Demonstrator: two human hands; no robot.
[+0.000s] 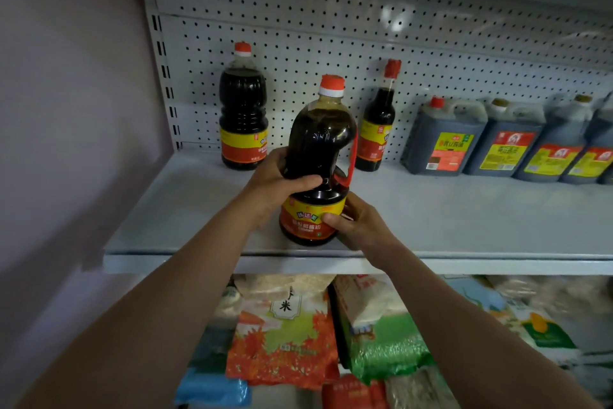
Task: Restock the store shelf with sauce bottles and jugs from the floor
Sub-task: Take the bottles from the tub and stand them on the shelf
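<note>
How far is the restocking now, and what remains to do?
Done: two bottles and a row of jugs stand at the shelf back. In hand: left hand and right hand hold a handled bottle near the front edge. The floor is unseen.

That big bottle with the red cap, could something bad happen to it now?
Maybe. The big bottle is near the front edge of the shelf, held by the left hand and right hand. If either grip loosens too early, it might tip off the front onto the rice bags below. Pushed back carelessly, it could also bump the slim bottle standing just behind it and topple that one.
</note>
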